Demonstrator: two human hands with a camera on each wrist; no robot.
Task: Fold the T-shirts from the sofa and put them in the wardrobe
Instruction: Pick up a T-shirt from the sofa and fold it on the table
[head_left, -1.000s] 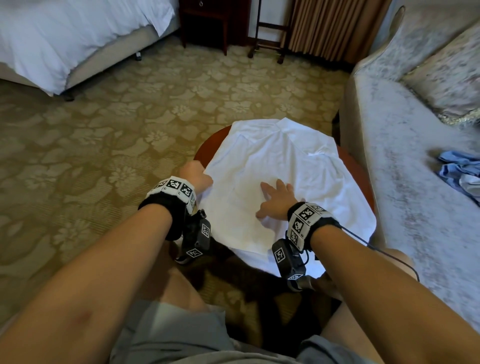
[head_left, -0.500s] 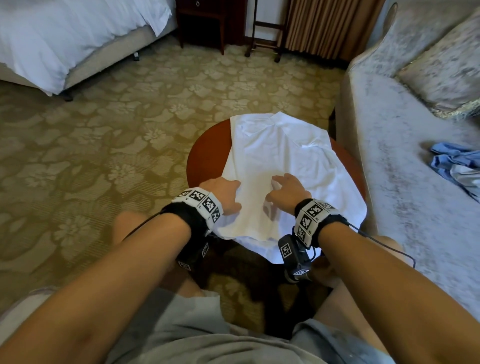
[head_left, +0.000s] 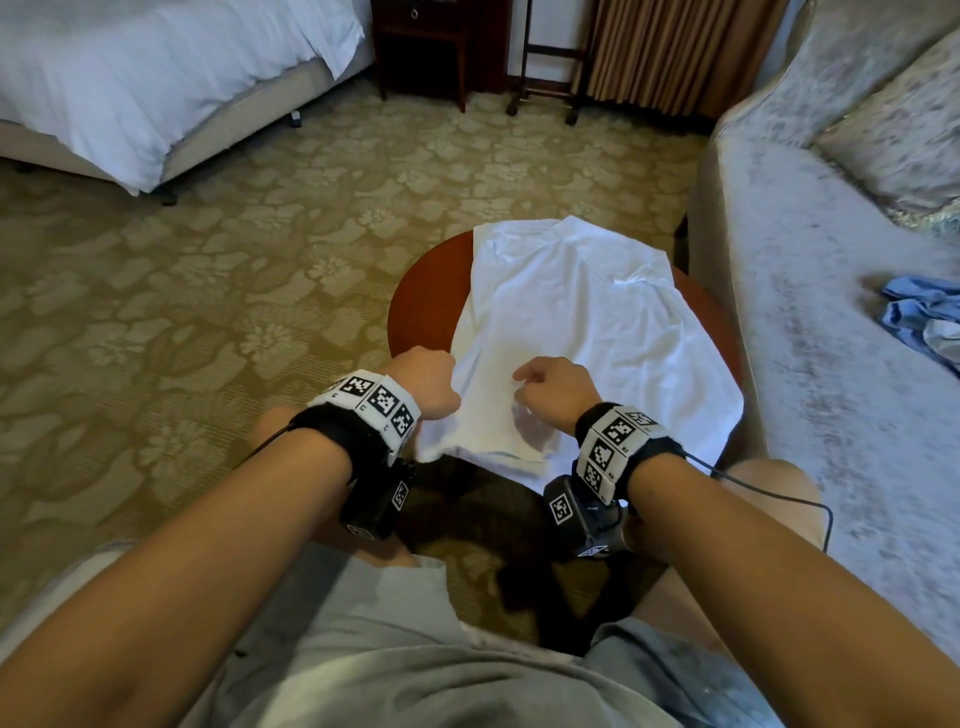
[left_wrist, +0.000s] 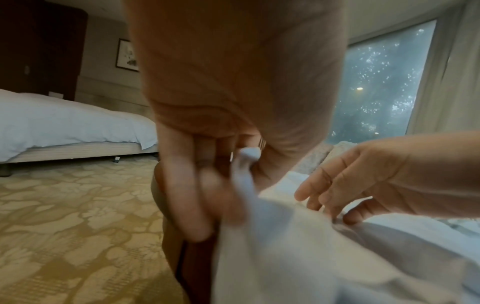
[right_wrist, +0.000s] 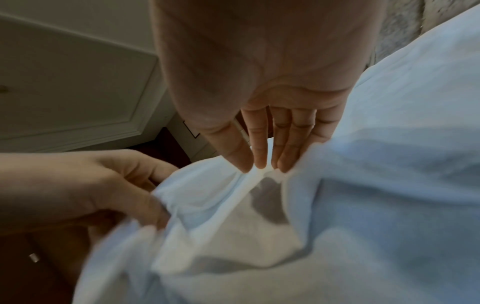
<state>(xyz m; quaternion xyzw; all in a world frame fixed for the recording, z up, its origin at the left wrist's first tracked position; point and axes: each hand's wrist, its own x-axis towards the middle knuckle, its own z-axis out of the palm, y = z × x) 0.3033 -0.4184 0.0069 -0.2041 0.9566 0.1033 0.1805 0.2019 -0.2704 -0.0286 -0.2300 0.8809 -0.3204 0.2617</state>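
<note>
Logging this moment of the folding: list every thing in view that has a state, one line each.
White cotton T-shirt: spread on the table, partly folded, near hem lifted.
Round red-brown wooden table: mostly covered by the shirt.
Left hand: grips the shirt's near left edge.
Right hand: pinches the fabric near the hem.
Crumpled blue garment: unfolded, lying on the sofa.
Grey patterned sofa: holds the blue garment.

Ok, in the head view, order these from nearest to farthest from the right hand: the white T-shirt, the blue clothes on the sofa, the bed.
1. White T-shirt: pinched by the right hand, on the round table.
2. Blue clothes: to the right, on the sofa seat.
3. Bed: far left, across the carpet.
</note>
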